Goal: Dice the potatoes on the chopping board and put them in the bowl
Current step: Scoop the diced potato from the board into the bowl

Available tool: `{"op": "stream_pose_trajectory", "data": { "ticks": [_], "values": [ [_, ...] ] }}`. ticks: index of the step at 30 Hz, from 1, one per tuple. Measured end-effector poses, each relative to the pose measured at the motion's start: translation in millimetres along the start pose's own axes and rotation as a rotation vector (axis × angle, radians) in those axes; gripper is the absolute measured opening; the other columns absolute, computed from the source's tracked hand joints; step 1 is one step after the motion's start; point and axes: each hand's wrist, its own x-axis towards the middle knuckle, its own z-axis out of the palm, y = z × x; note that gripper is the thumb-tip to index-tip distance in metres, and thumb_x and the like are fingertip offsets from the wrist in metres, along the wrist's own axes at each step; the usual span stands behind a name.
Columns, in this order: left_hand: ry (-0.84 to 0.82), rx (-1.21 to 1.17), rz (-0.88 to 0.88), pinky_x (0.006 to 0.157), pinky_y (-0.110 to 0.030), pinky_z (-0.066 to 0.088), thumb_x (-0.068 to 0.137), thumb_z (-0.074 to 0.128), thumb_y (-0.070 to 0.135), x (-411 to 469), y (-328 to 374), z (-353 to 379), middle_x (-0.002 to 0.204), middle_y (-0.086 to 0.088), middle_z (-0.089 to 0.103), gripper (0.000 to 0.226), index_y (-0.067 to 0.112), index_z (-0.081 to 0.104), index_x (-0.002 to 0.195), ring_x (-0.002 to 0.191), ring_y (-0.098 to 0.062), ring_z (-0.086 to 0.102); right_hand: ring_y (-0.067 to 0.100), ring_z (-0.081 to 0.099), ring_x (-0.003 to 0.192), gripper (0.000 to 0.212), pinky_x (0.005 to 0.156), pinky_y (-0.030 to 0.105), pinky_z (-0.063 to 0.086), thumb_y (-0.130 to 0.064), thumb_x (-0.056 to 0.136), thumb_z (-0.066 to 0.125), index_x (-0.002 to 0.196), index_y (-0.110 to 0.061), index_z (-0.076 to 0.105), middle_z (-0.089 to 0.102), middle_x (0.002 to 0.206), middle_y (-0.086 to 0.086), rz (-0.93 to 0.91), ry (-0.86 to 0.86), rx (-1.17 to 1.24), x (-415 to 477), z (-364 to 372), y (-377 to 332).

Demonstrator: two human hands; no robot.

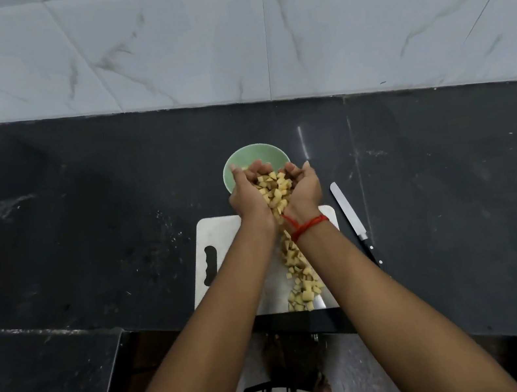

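Cupped together, left hand [246,196] and right hand [306,184] hold potato cubes [275,192] over the bowl [255,148]. Cubes may fall through what seems a gap at the wrists

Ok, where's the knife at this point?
In the head view, the knife lies flat on the counter just right of the board, tip toward the wall. The right hand, cupping potato dice, is clear of it.
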Motion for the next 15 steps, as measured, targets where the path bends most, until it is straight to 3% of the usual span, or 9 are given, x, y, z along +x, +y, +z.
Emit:
{"op": "stream_pose_trajectory", "data": {
  "ticks": [4,7,13,15],
  "values": [
    [0.008,-0.019,0.017,0.081,-0.039,0.061,0.103,0.052,0.047,27.7,26.7,19.6,0.071,-0.003,0.068,0.048,0.008,0.076,0.089,0.066,-0.018,0.067,0.019,0.06,0.048,0.046,0.053,0.028,0.051,-0.041,0.104,0.045,0.069,-0.013,0.054,0.057,0.064,0.003,0.04,0.01,-0.038,16.2,39.8,-5.7],
    [0.043,0.0,0.028,0.074,-0.038,0.06,0.1,0.056,0.049,49.8,32.2,25.0,0.065,-0.001,0.064,0.045,0.009,0.076,0.09,0.061,-0.016,0.064,0.018,0.06,0.051,0.044,0.052,0.027,0.051,-0.046,0.103,0.046,0.074,-0.013,0.056,0.057,0.067,0.003,0.009,0.011,-0.097,33.0,53.4,-5.0],
    [0.051,0.095,0.165,0.079,-0.043,0.06,0.098,0.06,0.046,79.2,22.4,22.8,0.062,-0.005,0.064,0.044,0.006,0.074,0.089,0.062,-0.021,0.065,0.018,0.06,0.062,0.049,0.074,0.038,0.056,-0.055,0.098,0.05,0.074,-0.014,0.06,0.058,0.066,0.001,-0.126,-0.047,-0.22,70.9,57.3,3.3],
    [0.051,0.11,0.222,0.078,-0.043,0.06,0.098,0.061,0.045,84.7,22.2,20.5,0.062,-0.007,0.063,0.045,0.002,0.074,0.089,0.063,-0.023,0.064,0.017,0.058,0.063,0.05,0.073,0.036,0.055,-0.054,0.1,0.048,0.076,-0.013,0.062,0.059,0.067,0.002,-0.225,-0.083,-0.343,79.8,54.8,4.3]
  ]
}}
